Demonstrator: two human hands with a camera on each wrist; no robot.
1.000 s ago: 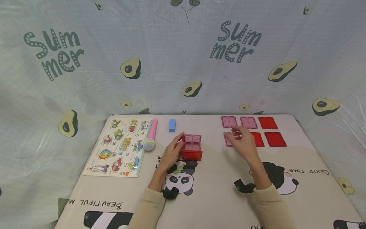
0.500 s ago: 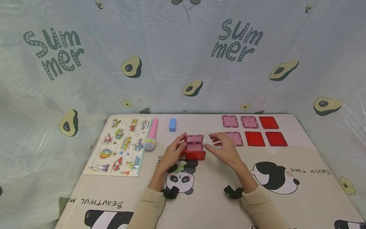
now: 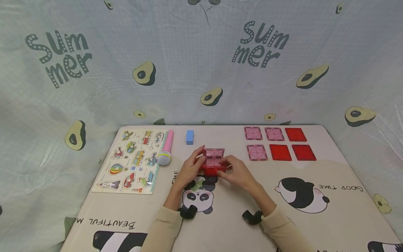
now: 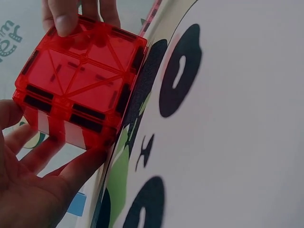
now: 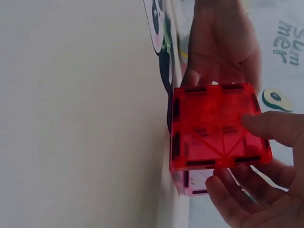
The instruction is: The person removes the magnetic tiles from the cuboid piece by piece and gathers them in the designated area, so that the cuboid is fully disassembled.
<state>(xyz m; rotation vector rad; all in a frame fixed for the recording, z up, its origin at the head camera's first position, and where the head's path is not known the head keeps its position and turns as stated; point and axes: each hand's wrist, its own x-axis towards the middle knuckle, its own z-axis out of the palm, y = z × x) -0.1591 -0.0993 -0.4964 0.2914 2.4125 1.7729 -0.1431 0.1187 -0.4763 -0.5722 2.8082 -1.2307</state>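
Note:
Between the two hands stands a small box of see-through magnetic tiles [image 3: 213, 161], with pink tiles behind and a red tile [image 4: 85, 71] upright at its front. My left hand [image 3: 189, 170] holds the box by its left side, the fingers along that wall. At the front right corner, my right hand [image 3: 240, 175] grips the box. The right wrist view shows that thumb [image 5: 273, 124] on the face of the red front tile [image 5: 213, 128], with the other fingers by the right side. Part of the right side is covered by the fingers.
Loose flat tiles lie in two rows at the back right, among them a pink tile [image 3: 257, 152] and a red tile [image 3: 280, 152]. Further left are a blue block [image 3: 190, 137], a toy microphone [image 3: 166, 148] and a picture puzzle board [image 3: 126, 175]. A printed cloth [image 3: 176, 45] hangs behind the table.
My right hand has moved left from above the loose pink tile to the box and now grips its front right corner. The left hand stays at the box, which has shifted slightly right.

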